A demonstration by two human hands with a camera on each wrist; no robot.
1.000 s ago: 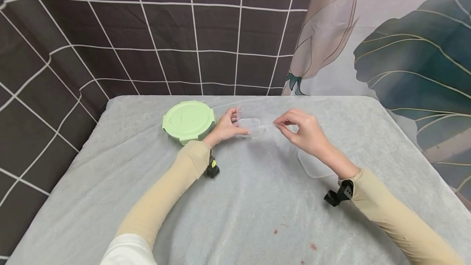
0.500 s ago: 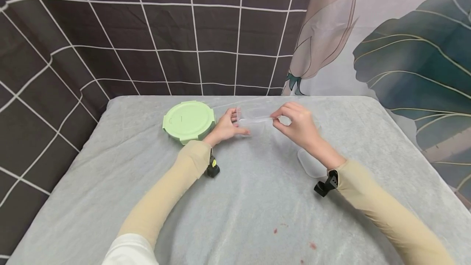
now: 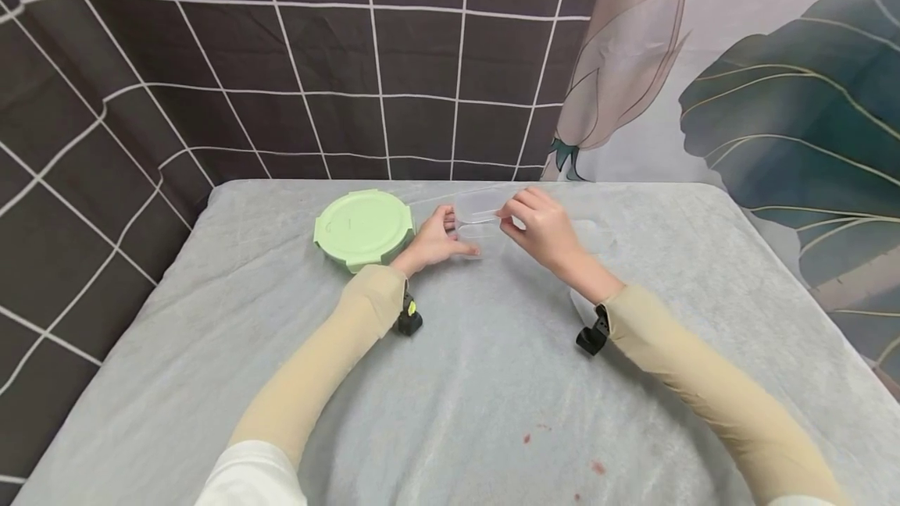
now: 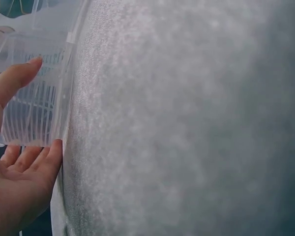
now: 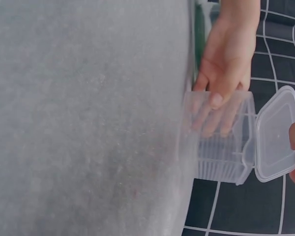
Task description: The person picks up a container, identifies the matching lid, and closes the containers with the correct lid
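A clear plastic container (image 5: 219, 160) with ribbed walls stands near the back of the table. My left hand (image 3: 430, 240) holds its left end, the thumb on the near wall and the fingers around the end. My right hand (image 3: 541, 229) pinches the edge of a clear lid (image 5: 278, 135) between thumb and fingers. That lid stands raised at the container's rim in the right wrist view. In the left wrist view, my thumb lies across the see-through wall of the box.
A round box with a light green clip lid (image 3: 363, 229) sits just left of my left hand. Another flat clear piece (image 3: 582, 307) lies on the grey cloth (image 3: 450, 397), partly hidden behind my right wrist. A dark grid curtain (image 3: 415, 61) hangs behind the table.
My right hand has moved left and slightly away from me, bringing the lid's edge over toward the container's left end. The left hand keeps its place on the container.
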